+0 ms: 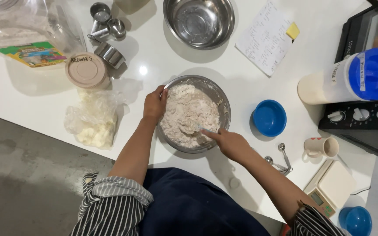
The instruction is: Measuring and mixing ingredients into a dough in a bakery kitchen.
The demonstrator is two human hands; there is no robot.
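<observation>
Head view looks straight down on a white counter (40, 96). Near its front edge, about midway along, stands a steel mixing bowl (221, 98) filled with pale, crumbly flour mixture (188, 114). The left hand (155, 105) curls over the bowl's left rim, fingers closed on it, bracing the bowl. The right hand (232, 144) reaches in from the front-right rim, closed around a slim utensil (205, 130) whose pale tip shows in the mixture; what kind of utensil it is cannot be told.

The mixture looks shaggy and dry, with loose flour at the sides, so the stirring seems to be at an early to middle stage. Working it further would call for a firm hold on the rim and strokes that draw the dry edges toward the centre without tipping flour over the side.

Left of the bowl lies a clear bag of pale lumps (93, 122), with a round lidded tub (86, 70) behind it. Toward the back edge sits an empty steel bowl (199, 21); to the right, a small blue bowl (269, 118).
</observation>
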